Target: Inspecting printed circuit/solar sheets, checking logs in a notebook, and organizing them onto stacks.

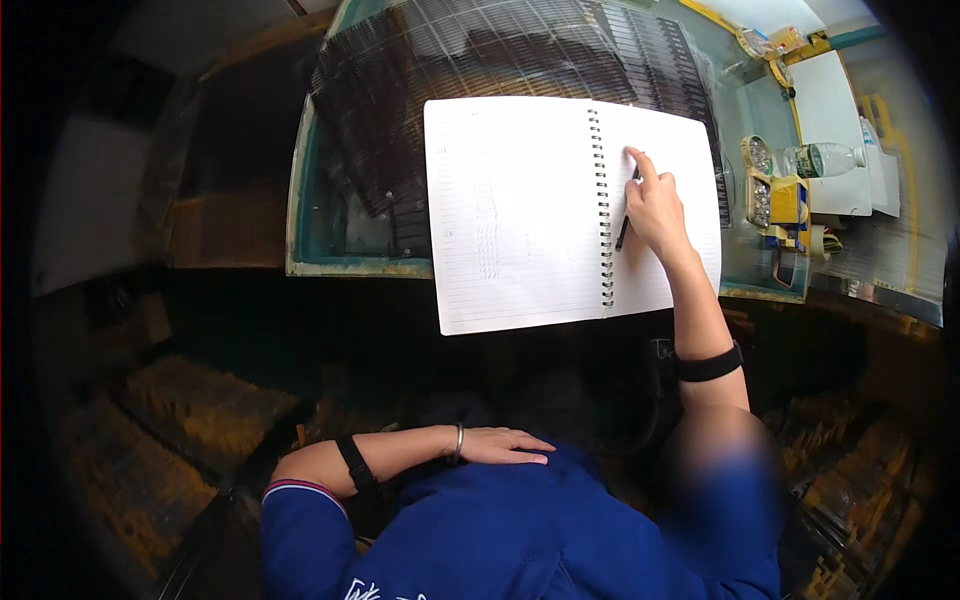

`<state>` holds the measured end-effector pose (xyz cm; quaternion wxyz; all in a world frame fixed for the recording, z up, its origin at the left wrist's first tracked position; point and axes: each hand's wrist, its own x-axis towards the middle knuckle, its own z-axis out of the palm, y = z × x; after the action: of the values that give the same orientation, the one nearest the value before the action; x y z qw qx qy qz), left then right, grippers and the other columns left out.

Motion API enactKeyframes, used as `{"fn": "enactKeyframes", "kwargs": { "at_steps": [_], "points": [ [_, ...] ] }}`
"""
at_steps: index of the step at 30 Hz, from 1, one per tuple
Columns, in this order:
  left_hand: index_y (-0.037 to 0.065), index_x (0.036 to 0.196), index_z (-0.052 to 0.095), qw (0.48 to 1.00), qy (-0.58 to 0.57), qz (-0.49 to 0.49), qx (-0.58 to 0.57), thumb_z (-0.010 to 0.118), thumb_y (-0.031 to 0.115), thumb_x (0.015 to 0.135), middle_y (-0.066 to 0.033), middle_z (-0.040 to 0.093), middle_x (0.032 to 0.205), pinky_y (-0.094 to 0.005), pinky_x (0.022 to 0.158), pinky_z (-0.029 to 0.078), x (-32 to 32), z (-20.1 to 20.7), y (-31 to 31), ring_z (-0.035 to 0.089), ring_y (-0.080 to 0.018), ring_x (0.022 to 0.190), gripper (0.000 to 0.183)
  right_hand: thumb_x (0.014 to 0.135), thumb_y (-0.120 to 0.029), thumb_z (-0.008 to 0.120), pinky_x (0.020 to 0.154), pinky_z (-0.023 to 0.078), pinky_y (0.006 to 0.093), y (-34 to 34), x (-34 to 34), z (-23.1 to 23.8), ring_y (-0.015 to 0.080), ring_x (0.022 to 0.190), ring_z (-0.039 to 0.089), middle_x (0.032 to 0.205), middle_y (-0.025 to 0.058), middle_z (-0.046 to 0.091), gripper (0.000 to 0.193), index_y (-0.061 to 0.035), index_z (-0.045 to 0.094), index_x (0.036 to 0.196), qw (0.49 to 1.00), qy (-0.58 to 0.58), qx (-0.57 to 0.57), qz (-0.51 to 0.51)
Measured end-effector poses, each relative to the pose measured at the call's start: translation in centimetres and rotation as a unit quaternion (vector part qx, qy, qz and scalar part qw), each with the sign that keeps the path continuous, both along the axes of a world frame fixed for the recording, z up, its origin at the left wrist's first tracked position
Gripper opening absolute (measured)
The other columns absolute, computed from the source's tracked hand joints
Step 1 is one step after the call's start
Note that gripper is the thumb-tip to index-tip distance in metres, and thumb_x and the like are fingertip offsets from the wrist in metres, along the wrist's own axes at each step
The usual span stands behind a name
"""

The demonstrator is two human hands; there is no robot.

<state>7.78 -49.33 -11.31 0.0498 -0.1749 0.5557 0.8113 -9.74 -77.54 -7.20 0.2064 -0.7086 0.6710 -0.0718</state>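
A spiral notebook (520, 290) lies spread wide on the desk, its lined left page bearing faint handwriting. Over its right page is my right hand (655, 205), the index finger stretched toward the upper part of the paper. A dark pen (622, 235) runs between my thumb and index finger, its lower end reaching toward the spiral binding. Part of the pen is hidden by the thumb. My left hand (505, 445) rests flat against my blue shirt, fingers extended and holding nothing, with a bracelet (459, 442) at the wrist.
Dark ribbed sheets (500, 50) lie beyond the notebook on the green-edged desk (365, 268). At the right are a clear bottle (825, 160) on its side, a yellow-and-blue box (790, 203), round containers (757, 154) and a phone-like dark object (784, 268).
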Motion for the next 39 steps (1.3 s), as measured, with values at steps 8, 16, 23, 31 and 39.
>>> {"fn": "enactKeyframes", "kwargs": {
  "at_steps": [8,16,23,31,39],
  "points": [
    [0.014,0.13,0.028,0.995,0.07,0.043,-0.056,0.03,0.04,0.088,-0.0137,0.03,0.132,-0.0378,0.1,0.021,1.6,0.1,-1.2,0.027,-0.0289,0.122,0.049,0.08,-0.008,0.033,0.072,0.043,0.0255,1.7,-3.2,0.3,0.0115,0.073,0.049,0.088,0.0091,0.045,0.028,0.0006,0.053,0.098,0.91,-0.385,0.124,-0.092],
    [-0.001,0.094,0.058,0.952,-0.011,0.298,-0.064,0.051,0.014,0.083,-0.0128,0.061,0.085,-0.0273,0.07,0.046,4.1,7.3,-10.9,0.059,-0.0196,0.079,0.021,0.089,-0.023,0.039,0.072,0.042,0.0265,6.0,-1.9,1.8,0.0111,0.073,0.048,0.073,0.0031,0.043,0.02,-0.0038,0.044,0.093,0.835,-0.541,0.061,-0.075],
    [-0.002,0.089,0.059,0.688,-0.197,0.42,-0.557,0.061,0.002,0.068,-0.0148,0.056,0.094,-0.0299,0.064,0.045,6.2,5.2,-15.9,0.055,-0.0239,0.072,0.022,0.09,-0.042,0.024,0.068,0.043,0.027,6.0,-0.3,0.5,0.0111,0.071,0.047,0.077,0.0036,0.043,0.05,0.0007,0.043,0.108,0.804,-0.585,0.088,-0.063],
    [0.001,0.099,0.057,0.682,-0.264,0.404,-0.55,0.064,0.006,0.066,-0.0143,0.047,0.108,-0.0279,0.061,0.043,6.0,3.5,-15.8,0.047,-0.0182,0.063,0.034,0.091,-0.028,0.028,0.064,0.046,0.0262,6.2,1.7,-0.9,0.013,0.073,0.052,0.087,0.0108,0.051,0.044,0.0073,0.051,0.103,0.831,-0.551,0.053,-0.059],
    [0.002,0.1,0.056,0.651,-0.261,0.386,-0.6,0.063,0.01,0.068,-0.0117,0.046,0.116,-0.0254,0.056,0.042,5.9,2.8,-15.8,0.046,-0.0172,0.062,0.033,0.071,0.001,0.058,0.047,0.043,0.0173,4.8,3.9,-1.8,0.0066,0.052,0.054,0.065,0.0047,0.057,0.01,0.0041,0.057,0.08,0.875,-0.482,-0.017,-0.036]
  ]
}}
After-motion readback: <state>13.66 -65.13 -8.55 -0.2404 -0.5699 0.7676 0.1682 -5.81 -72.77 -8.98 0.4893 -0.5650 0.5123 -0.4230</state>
